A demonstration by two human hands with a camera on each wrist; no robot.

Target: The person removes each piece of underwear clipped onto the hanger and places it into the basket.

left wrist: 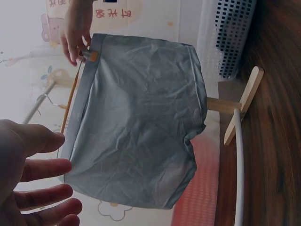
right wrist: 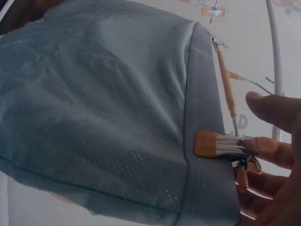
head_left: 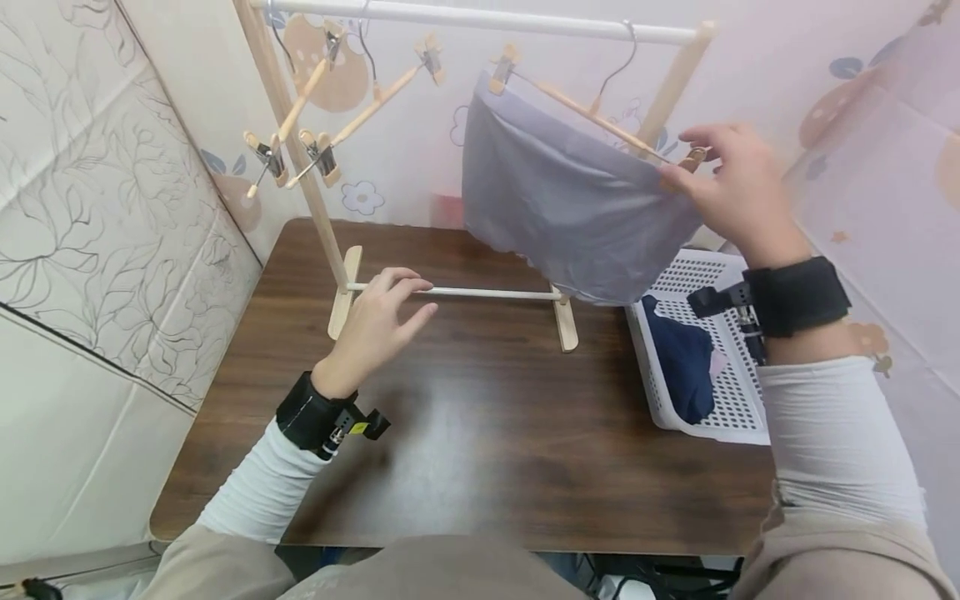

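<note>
A grey garment (head_left: 570,208) hangs by its waistband from a wooden clip hanger (head_left: 592,117) on the white top rail (head_left: 487,18) of a small wooden rack. My right hand (head_left: 693,154) pinches the hanger's right clip (right wrist: 218,145), which bites the waistband (right wrist: 202,117). The hanger's left clip (head_left: 501,71) holds the other end. My left hand (head_left: 390,300) is open, its fingers spread loosely just over the rack's lower white bar (head_left: 495,292). In the left wrist view the garment (left wrist: 141,127) hangs in front of my open left hand (left wrist: 42,183).
Two empty clip hangers (head_left: 300,100) (head_left: 375,96) hang at the rail's left end. A white perforated basket (head_left: 723,400) with a dark blue garment (head_left: 686,362) sits at the right edge of the brown table (head_left: 480,433). Walls stand close behind and at the left.
</note>
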